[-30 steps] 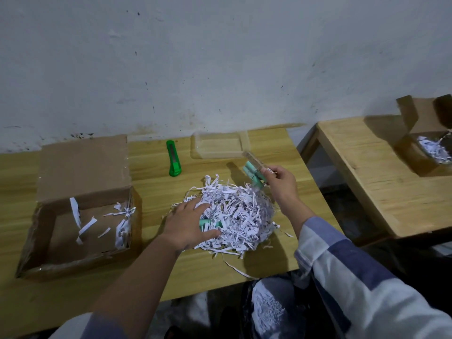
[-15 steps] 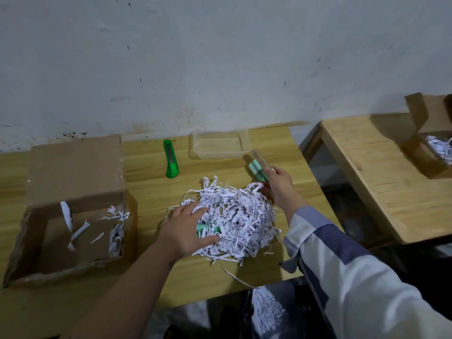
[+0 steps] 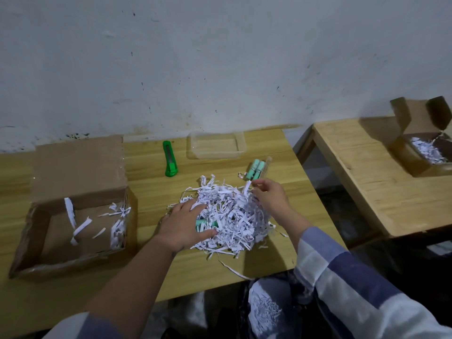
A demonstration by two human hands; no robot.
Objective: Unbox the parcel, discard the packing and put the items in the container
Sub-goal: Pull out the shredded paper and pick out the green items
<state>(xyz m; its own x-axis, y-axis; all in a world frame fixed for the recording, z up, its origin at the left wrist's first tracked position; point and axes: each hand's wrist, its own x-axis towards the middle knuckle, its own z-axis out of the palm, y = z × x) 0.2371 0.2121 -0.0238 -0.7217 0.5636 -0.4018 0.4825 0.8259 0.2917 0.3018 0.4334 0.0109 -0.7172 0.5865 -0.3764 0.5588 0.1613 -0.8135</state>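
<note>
A heap of white shredded paper (image 3: 234, 216) lies on the wooden table (image 3: 151, 187). My left hand (image 3: 183, 226) rests on its left side with fingers spread, and a teal item (image 3: 203, 223) peeks out of the shreds between thumb and fingers. My right hand (image 3: 270, 195) hovers at the heap's right edge, fingers loosely curled and touching a paper strip. A clear pack of teal items (image 3: 256, 169) lies on the table just beyond that hand. The clear plastic container (image 3: 216, 155) stands behind it near the wall.
An open cardboard box (image 3: 36, 241) holding a few shreds sits at the left. A green box cutter (image 3: 170, 162) lies left of the container. A second table (image 3: 371, 182) at the right carries another open box (image 3: 411, 157) of shreds. A bag of shreds (image 3: 264, 311) sits below the table edge.
My right hand set the pack of teal items down on the table, let go and came back to the heap. My left hand stayed on the shreds.
</note>
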